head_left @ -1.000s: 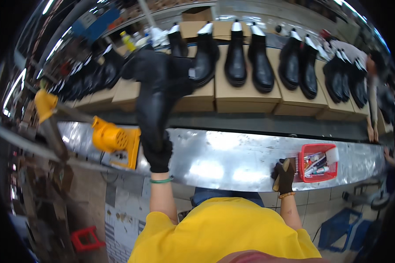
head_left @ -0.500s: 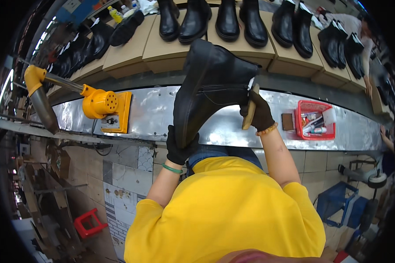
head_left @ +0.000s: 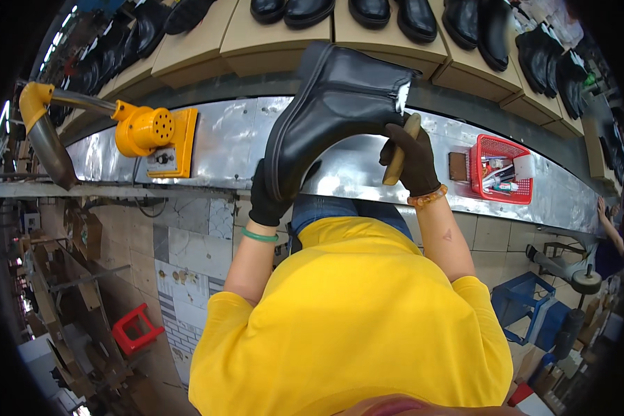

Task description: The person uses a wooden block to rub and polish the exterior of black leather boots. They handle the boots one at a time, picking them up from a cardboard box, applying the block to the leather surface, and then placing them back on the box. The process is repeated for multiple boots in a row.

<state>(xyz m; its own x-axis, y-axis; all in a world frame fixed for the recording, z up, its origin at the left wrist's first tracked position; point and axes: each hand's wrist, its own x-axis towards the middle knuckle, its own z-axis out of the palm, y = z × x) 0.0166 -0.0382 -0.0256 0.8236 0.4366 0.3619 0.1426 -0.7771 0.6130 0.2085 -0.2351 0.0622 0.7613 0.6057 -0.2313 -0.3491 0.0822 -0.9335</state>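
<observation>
A black ankle boot point(head_left: 333, 114) is held over the shiny metal bench point(head_left: 236, 139), its toe pointing down toward my lap. My left hand point(head_left: 267, 201), in a black glove, grips the boot at the toe end. My right hand point(head_left: 412, 163), also gloved, is shut on a wooden-handled tool point(head_left: 401, 149) whose tip touches the boot's shaft opening. Both hands sit close to my chest, above my yellow shirt.
A yellow machine head on a pipe point(head_left: 149, 132) stands at the bench's left. A red basket point(head_left: 503, 170) with small items sits at the right. Rows of black boots on cardboard boxes point(head_left: 395, 14) line the far side. Another person's arm point(head_left: 610, 225) shows far right.
The boot was lifted from the far row with my left hand and brought down close to my chest. My right hand left the bench edge and now holds the wooden tool against the boot.
</observation>
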